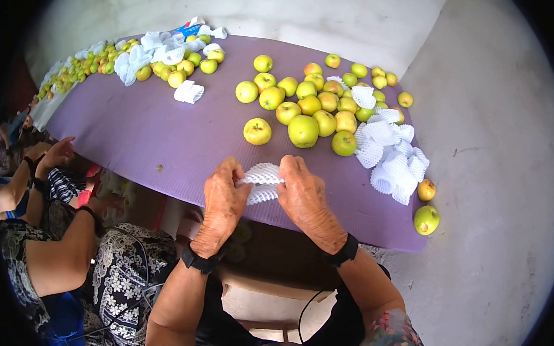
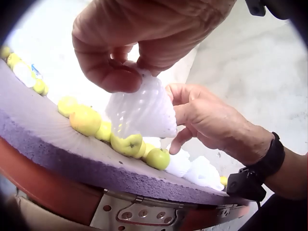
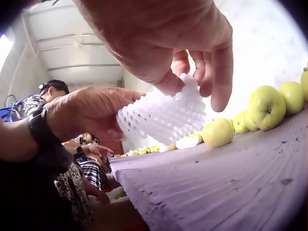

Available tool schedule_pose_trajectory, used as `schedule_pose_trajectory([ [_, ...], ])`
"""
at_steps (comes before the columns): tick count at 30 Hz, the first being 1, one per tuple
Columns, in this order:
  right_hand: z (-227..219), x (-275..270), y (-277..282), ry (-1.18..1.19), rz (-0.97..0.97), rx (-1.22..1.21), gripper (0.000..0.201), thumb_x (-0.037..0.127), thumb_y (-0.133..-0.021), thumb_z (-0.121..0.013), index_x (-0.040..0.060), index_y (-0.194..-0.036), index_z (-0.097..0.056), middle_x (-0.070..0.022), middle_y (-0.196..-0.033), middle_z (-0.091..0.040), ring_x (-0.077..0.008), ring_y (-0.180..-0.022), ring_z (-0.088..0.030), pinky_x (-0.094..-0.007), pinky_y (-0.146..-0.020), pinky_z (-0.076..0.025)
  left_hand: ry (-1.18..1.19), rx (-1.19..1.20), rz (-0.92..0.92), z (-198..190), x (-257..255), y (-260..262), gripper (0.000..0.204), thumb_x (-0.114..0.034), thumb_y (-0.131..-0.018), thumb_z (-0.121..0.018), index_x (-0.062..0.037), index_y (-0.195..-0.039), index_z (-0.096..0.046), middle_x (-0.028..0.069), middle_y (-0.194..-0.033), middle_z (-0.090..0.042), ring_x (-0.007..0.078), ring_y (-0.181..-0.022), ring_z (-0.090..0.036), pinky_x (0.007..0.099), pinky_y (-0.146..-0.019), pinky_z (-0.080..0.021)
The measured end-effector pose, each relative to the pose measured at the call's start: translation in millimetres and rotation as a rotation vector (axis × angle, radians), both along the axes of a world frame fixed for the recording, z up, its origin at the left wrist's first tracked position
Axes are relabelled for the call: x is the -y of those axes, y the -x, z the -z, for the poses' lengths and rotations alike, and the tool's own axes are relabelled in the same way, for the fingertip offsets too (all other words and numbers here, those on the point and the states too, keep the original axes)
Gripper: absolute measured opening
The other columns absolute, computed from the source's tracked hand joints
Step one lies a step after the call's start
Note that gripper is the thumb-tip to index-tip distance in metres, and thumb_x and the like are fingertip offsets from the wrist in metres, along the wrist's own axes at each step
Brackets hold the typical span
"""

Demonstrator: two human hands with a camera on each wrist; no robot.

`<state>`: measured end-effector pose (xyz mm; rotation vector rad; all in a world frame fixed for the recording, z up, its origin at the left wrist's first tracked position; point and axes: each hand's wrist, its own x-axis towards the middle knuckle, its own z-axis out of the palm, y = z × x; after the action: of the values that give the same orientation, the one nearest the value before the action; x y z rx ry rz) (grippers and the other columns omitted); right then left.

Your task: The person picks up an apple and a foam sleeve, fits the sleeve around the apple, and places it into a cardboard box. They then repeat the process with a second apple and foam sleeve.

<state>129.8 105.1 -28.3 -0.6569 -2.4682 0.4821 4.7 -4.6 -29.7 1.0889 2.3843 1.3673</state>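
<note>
Between both hands a white foam fruit net (image 1: 262,183) is held stretched, close over the near edge of the purple-covered table (image 1: 145,126). My left hand (image 1: 223,197) pinches one end of it between thumb and fingers. The opposite end is pinched by my right hand (image 1: 302,193). In the left wrist view the foam net (image 2: 142,108) hangs from the left fingers, and in the right wrist view its mesh (image 3: 161,115) spans from hand to hand. Beyond the hands lies a group of yellow-green apples, the nearest being a large green apple (image 1: 303,131) and a yellow one (image 1: 257,132).
A heap of white foam nets (image 1: 390,149) lies at the right end of the table. More nets (image 1: 151,55) and apples are piled at the far left. Two apples, one of them green (image 1: 426,220), sit by the right edge. Other people (image 1: 64,244) sit at the left.
</note>
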Motion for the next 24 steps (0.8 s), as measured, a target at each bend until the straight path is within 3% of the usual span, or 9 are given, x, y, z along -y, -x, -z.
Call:
schedule_pose_trajectory([
  [8,7,-4,-12,0.031,-0.063,-0.077,0.031,-0.004,-0.073,-0.068,0.0060,-0.094,-0.048,-0.0145,-0.093,-0.052,-0.0379,-0.078,-0.062,-0.0449,-0.063,-0.054,0.087,0.110,0.002,-2,4,-7,0.027,-0.003,-0.069,-0.077,-0.0023,-0.085,-0.055,0.0116,-0.077,-0.059,0.0264,-0.072,-0.060,0.0380,-0.067,-0.050],
  [11,16,-6,-20,0.045,-0.106,-0.112,0.029,-0.004,-0.073,-0.069,0.0070,-0.092,-0.050,-0.0141,-0.093,-0.052,-0.0378,-0.077,-0.061,-0.0455,-0.063,-0.053,-0.037,-0.181,0.060,12,6,-19,0.038,-0.011,-0.069,-0.083,-0.0068,-0.103,-0.065,0.0044,-0.078,-0.058,0.0179,-0.065,-0.053,0.0327,-0.060,-0.047],
  [14,19,-6,-23,0.126,-0.147,-0.142,0.029,-0.003,-0.073,-0.070,0.0071,-0.092,-0.051,-0.0129,-0.090,-0.053,-0.0367,-0.077,-0.061,-0.0455,-0.064,-0.052,-0.037,-0.191,0.160,9,8,-24,0.048,-0.017,-0.071,-0.083,-0.0128,-0.116,-0.067,0.0063,-0.088,-0.063,0.0221,-0.069,-0.056,0.0348,-0.064,-0.050],
  [17,27,-8,-23,0.138,-0.176,-0.202,0.027,-0.002,-0.073,-0.070,0.0077,-0.091,-0.052,-0.0116,-0.088,-0.054,-0.0356,-0.077,-0.061,-0.0450,-0.065,-0.051,-0.036,-0.331,0.246,12,12,-24,0.042,-0.016,-0.074,-0.081,-0.0115,-0.114,-0.069,0.0092,-0.091,-0.065,0.0254,-0.073,-0.060,0.0357,-0.069,-0.051],
  [20,24,-6,-24,0.176,-0.198,-0.233,0.024,-0.002,-0.074,-0.070,0.0072,-0.089,-0.054,-0.0123,-0.085,-0.055,-0.0360,-0.078,-0.060,-0.0443,-0.066,-0.049,0.065,-0.166,0.218,8,12,-24,0.037,-0.017,-0.075,-0.079,-0.0095,-0.110,-0.070,0.0121,-0.094,-0.065,0.0294,-0.082,-0.064,0.0368,-0.074,-0.051],
  [24,23,-9,-21,0.200,-0.263,-0.296,0.022,-0.003,-0.072,-0.069,0.0054,-0.089,-0.057,-0.0152,-0.084,-0.057,-0.0377,-0.080,-0.059,-0.0438,-0.067,-0.047,-0.082,-0.274,0.202,19,14,-20,0.033,-0.019,-0.080,-0.075,-0.0090,-0.110,-0.068,0.0183,-0.103,-0.066,0.0396,-0.093,-0.063,0.0441,-0.078,-0.051],
])
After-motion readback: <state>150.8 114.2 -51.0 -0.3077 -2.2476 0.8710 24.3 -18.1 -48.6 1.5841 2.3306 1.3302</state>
